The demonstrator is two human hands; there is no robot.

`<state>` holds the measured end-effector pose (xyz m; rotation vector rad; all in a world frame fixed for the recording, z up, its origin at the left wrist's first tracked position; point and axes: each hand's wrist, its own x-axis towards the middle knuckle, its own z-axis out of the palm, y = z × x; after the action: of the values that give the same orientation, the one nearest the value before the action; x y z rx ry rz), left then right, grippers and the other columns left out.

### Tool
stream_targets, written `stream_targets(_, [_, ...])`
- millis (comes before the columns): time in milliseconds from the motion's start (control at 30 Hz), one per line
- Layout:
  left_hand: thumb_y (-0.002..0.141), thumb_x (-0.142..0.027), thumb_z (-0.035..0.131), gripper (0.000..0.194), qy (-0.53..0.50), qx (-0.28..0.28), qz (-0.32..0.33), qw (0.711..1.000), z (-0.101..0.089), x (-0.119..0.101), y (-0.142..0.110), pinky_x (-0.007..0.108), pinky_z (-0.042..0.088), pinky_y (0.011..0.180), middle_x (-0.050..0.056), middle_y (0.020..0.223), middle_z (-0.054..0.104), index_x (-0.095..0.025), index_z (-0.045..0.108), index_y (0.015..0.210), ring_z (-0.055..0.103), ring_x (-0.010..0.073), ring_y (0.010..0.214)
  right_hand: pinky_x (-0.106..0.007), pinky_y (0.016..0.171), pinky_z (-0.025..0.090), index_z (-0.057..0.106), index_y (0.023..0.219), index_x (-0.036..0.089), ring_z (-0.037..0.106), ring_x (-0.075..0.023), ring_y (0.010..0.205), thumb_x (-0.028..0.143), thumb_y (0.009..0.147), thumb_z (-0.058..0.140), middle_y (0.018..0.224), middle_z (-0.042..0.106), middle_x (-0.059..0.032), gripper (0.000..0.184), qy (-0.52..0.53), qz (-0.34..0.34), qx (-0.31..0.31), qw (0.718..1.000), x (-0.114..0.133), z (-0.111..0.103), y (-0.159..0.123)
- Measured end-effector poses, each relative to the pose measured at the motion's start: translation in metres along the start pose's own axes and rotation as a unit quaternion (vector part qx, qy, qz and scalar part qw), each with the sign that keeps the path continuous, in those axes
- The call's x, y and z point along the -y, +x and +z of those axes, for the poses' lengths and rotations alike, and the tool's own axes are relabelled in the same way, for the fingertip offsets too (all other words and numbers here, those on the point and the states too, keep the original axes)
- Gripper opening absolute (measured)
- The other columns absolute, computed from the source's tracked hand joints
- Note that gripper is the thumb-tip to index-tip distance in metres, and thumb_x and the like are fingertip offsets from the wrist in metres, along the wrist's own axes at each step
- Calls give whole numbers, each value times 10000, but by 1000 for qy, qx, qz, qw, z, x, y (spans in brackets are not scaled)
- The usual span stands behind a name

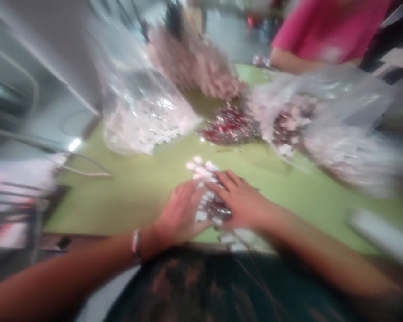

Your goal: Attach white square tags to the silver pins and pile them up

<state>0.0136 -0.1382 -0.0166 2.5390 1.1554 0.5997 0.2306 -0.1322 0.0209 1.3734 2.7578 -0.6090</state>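
Observation:
A small pile of white pieces and shiny metallic parts [217,208] lies near the front edge of the green table, blurred by motion. My left hand [181,210] curves along its left side, thumb held away from the fingers. From the right, my right hand [243,197] rests against the same pile with its fingers stretched out and spread. More white pieces [201,167] lie just beyond my fingertips. Between my wrists, white bits with thin wire-like strands [238,241] hang at the table edge. What exactly the parts are is too smeared to tell.
A clear plastic bag of white pieces [144,127] stands back left. Behind the pile lie a red and silver shiny heap [230,125] and a pinkish bundle [195,62]. More plastic bags [349,134] fill the right. Across the green table [121,192] is a person in pink [332,31].

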Motion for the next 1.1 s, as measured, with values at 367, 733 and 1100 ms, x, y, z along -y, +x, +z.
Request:
stream_targets(367, [741, -374, 715, 612, -70, -57, -49, 995, 16, -12, 34, 517, 372, 1066, 176, 1403, 429, -198, 465, 1271, 401, 347, 1312, -419, 871, 453, 356, 1424, 224, 525, -273, 1064, 195, 710, 653, 1318, 471, -161, 773, 4, -13, -66, 998, -26, -22, -1])
stream_targets(733, [854, -503, 524, 451, -190, -22, -76, 979, -69, 5, 71, 421, 491, 949, 112, 1277, 593, -214, 598, 1192, 549, 298, 1174, -388, 918, 455, 464, 1353, 160, 552, -249, 1058, 277, 720, 674, 1231, 527, -154, 677, 121, -23, -115, 986, -50, -33, -24])
stream_targets(1100, [833, -481, 605, 401, -404, -80, -163, 896, -57, 9, 153, 270, 523, 669, 91, 950, 694, -162, 653, 1072, 639, 161, 787, -420, 824, 499, 494, 1323, 235, 636, -270, 948, 415, 625, 736, 1136, 657, -64, 761, 367, 133, -223, 893, -79, -50, -58])
